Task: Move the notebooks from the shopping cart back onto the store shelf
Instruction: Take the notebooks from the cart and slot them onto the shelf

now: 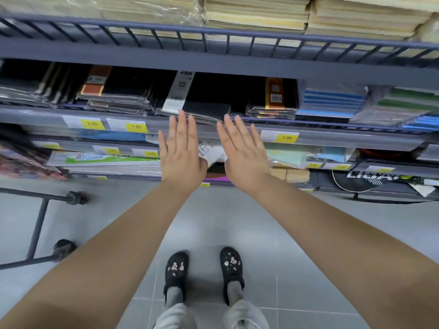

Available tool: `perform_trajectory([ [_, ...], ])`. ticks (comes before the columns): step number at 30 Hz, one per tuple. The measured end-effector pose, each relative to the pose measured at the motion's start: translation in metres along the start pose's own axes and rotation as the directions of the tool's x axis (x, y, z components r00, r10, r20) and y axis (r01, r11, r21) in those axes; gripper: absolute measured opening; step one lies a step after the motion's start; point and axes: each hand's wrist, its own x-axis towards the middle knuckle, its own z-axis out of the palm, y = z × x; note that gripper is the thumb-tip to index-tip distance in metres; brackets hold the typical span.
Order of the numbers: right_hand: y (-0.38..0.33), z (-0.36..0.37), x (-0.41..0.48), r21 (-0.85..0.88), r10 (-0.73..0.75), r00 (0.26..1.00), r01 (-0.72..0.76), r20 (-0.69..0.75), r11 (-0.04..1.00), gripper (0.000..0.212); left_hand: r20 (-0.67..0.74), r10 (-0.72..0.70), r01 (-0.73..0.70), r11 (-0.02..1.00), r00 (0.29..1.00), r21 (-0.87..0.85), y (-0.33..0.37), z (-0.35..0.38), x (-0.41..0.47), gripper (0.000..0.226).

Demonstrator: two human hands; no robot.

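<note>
Left hand (pixel 181 150), right hand (pixel 244 153), black notebooks (pixel 206 106)

the left hand (pixel 180 150) and right hand (pixel 244 153) are spread flat at the front edge of the middle shelf (pixel 213 129), with a narrow gap between them. over the black notebooks (pixel 206 100) a dark slot stays open up to the underside of the upper shelf (pixel 213 60). wrapped stacks (pixel 118 98) close its left side and an orange-banded stack (pixel 273 100) its right. a low wire rail (pixel 332 125) lines the shelf's right front edge. the shopping cart frame (pixel 38 224) stands left, well apart from the arms, with open floor (pixel 308 233) below.
</note>
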Motion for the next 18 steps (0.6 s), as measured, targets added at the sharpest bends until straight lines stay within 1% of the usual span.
perform_trajectory([
  [2,-0.015,0.006,0.007,-0.041,0.025,0.999,-0.023,0.047,0.999,0.086,0.042,-0.003,0.002,1.000,0.999,0.012,-0.016,0.001,0.010,0.095],
  [4,-0.024,0.010,0.013,-0.063,0.100,0.991,-0.095,0.085,0.993,0.087,0.070,0.019,-0.020,1.000,0.997,0.023,-0.023,0.002,0.017,0.095],
  [6,-0.028,0.010,0.018,-0.053,0.180,0.982,-0.177,0.054,0.983,0.088,0.060,0.061,-0.061,0.998,0.996,-0.005,-0.025,0.004,0.024,0.094],
  [9,-0.028,0.004,0.033,-0.014,0.255,0.967,-0.254,0.031,0.967,0.085,0.044,0.109,-0.107,0.994,0.993,-0.037,-0.025,0.002,0.036,0.090],
  [12,-0.028,-0.001,0.048,0.047,0.307,0.951,-0.308,0.042,0.950,0.079,0.038,0.162,-0.158,0.984,0.986,-0.080,-0.028,0.001,0.045,0.086],
  [14,-0.031,0.000,0.051,0.115,0.326,0.945,-0.323,-0.012,0.939,0.075,0.013,0.190,-0.188,0.979,0.982,-0.084,-0.032,0.001,0.047,0.084],
  [16,-0.036,0.001,0.050,0.160,0.357,0.930,-0.341,-0.083,0.926,0.072,-0.009,0.186,-0.185,0.974,0.983,-0.128,-0.038,-0.001,0.045,0.086],
  [18,-0.040,-0.002,0.049,0.174,0.411,0.910,-0.397,-0.053,0.901,0.075,0.023,0.151,-0.145,0.975,0.988,-0.170,-0.042,-0.001,0.041,0.090],
])
